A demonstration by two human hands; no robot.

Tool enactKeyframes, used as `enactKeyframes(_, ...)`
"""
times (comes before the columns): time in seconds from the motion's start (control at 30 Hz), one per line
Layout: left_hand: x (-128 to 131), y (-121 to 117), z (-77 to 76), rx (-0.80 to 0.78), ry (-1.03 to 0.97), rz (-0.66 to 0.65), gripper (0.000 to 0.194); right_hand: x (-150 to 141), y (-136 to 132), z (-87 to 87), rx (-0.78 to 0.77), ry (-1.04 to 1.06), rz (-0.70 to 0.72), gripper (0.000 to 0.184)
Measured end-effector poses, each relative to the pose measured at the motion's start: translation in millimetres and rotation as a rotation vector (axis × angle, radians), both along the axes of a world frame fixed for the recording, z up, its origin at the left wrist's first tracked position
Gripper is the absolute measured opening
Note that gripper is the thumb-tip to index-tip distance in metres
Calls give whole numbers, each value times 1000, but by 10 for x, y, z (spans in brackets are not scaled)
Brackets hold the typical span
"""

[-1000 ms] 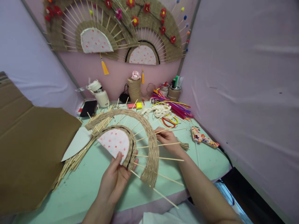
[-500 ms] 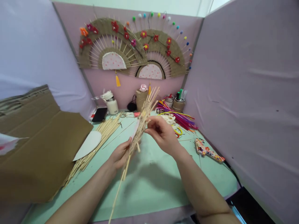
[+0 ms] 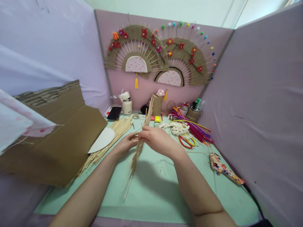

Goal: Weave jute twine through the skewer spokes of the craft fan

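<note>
In the head view, the fan [image 3: 135, 158] is leaning between the fingers of the right hand [image 3: 155, 139] and left hand [image 3: 125, 144], back from the front edge of the table [image 3: 165, 201]. The right is pinching it; the left is curling, its hold hard to tell. Both are reaching forward. Unlike a second ago, the fan is showing its thin side.

No readable lettering, no legible numbers, labels, brands or signs

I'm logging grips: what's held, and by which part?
A stick-ribbed fan, edge-on, held mid-length by the right hand; whether the left hand grips is unclear.
</note>
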State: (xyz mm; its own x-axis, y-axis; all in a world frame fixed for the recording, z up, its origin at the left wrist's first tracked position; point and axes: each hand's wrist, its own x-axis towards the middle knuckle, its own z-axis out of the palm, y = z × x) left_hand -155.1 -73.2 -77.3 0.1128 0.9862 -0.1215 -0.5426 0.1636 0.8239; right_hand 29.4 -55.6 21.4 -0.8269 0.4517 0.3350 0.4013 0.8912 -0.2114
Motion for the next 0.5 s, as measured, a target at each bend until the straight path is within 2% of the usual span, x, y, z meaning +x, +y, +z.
enactKeyframes(0.07, -74, -33, 128, 57, 88, 113, 39, -52, -16, -45, -2, -37, -1, 15)
enactKeyframes(0.1, -104, -69, 194, 85, 107, 117, 42, -72, -23, -62, -4, -41, 2, 15)
enactKeyframes(0.2, -144, -242, 360, 207, 110, -3, 49, -111, -34, -93, 12, -34, 1, 15)
enactKeyframes(0.3, -97, -416, 463, 246, 128, -133, 68, -131, -31, -107, 32, -35, -15, 15)
enactKeyframes(0.4, -16, -493, 519, 272, 200, -149, 78, -154, -37, -108, 42, -32, -32, 13)
enactKeyframes(0.5, -7, -488, 540, 261, 301, -99, 72, -193, -64, -108, 60, -33, -58, 12)
